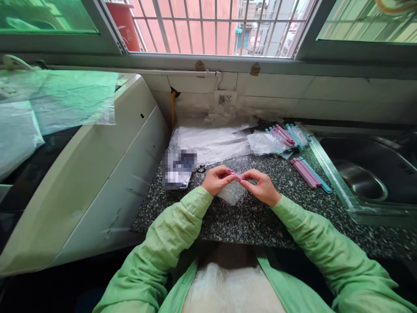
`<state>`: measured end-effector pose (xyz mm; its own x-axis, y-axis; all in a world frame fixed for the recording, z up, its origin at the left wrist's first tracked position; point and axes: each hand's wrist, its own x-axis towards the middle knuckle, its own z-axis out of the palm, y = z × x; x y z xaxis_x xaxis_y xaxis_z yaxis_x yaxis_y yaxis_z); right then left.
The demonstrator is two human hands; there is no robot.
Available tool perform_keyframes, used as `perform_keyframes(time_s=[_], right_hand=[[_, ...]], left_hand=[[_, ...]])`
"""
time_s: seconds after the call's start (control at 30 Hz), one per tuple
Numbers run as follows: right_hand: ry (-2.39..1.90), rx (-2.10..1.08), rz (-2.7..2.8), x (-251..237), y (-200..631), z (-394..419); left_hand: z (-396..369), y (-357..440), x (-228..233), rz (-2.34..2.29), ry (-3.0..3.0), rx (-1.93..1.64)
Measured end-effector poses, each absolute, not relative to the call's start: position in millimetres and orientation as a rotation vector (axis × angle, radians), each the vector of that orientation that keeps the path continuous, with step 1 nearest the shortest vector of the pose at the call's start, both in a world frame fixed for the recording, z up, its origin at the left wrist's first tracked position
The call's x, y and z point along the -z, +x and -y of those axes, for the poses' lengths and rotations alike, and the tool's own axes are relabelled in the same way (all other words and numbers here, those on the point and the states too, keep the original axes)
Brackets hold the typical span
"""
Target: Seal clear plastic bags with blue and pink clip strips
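Observation:
My left hand [217,178] and my right hand [262,186] meet over the speckled granite counter [247,217]. Together they pinch a pink sealing clip [237,175] across the top of a small clear plastic bag [232,192], which hangs below my fingers. Both hands have their fingers closed on the clip. Loose pink and blue clips [309,173] lie to the right of my right hand.
More clips in clear packaging [288,135] and crumpled plastic sheets [211,141] lie at the counter's back. A blurred flat object [178,168] rests left of my hands. A steel sink [365,174] is at the right, a white appliance [97,174] at the left.

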<state>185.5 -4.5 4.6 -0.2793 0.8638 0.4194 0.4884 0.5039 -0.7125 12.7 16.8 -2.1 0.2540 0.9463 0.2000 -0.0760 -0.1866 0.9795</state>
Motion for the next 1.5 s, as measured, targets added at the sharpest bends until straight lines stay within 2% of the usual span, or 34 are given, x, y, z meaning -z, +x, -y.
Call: perform_keyframes(time_s=[1.03, 1.27, 1.5], right_hand=[[-1.181, -0.593, 1.909, -5, 184, 3], [-1.190, -0.590, 1.903, -9, 190, 0], [-1.250, -0.562, 1.772, -17, 202, -3]], left_hand=[[-20, 13, 10, -0.890, 1.537, -1.238], [-21, 17, 10, -0.882, 1.436, -1.089], [-20, 17, 18, -0.938, 1.594, -0.874]])
